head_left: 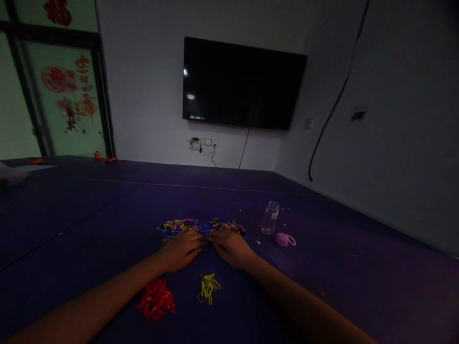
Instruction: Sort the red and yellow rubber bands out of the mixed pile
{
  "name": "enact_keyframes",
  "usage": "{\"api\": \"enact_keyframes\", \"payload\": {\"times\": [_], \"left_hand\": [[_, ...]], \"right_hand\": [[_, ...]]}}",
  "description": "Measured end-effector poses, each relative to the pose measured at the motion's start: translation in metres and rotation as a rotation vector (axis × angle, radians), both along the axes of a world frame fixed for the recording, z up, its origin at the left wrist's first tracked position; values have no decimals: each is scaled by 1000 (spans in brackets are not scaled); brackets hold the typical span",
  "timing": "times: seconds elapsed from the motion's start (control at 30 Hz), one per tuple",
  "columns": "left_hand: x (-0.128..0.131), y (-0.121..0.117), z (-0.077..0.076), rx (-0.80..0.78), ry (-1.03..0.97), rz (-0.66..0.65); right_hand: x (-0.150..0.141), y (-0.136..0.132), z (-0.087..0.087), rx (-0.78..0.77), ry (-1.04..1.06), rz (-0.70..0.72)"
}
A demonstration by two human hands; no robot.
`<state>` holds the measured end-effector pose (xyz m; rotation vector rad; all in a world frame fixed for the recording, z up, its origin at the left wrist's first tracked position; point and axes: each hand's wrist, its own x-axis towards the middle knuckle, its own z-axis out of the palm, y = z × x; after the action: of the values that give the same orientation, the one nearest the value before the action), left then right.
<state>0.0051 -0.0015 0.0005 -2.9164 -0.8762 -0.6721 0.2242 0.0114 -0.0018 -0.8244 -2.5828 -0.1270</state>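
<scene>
A heap of small multicoloured rubber bands (181, 224) lies on the purple floor mat, with a second part of the heap (227, 225) just to its right. My left hand (184, 248) rests at the near edge of the left part, fingers stretched towards the middle and thumb apart. Opposite it, my right hand (231, 246) lies over the near edge of the right part, its fingers also reaching inward and touching bands. Nearer to me are a pile of red rubber bands (157, 299), beside my left forearm, and a small bunch of yellow rubber bands (208, 288) between my arms.
A clear bottle (269, 219) stands uncapped to the right, with its pink looped lid (285, 239) beside it. Small white scraps dot the mat (322, 267). A television (244, 83) hangs on the far wall; orange items (110, 159) lie near the door at left.
</scene>
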Motion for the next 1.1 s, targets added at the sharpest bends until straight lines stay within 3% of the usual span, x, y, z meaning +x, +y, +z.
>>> {"api": "enact_keyframes", "payload": {"times": [1.1], "left_hand": [[1, -1, 0, 16, -1, 20]], "right_hand": [[1, -2, 0, -12, -1, -32]]}}
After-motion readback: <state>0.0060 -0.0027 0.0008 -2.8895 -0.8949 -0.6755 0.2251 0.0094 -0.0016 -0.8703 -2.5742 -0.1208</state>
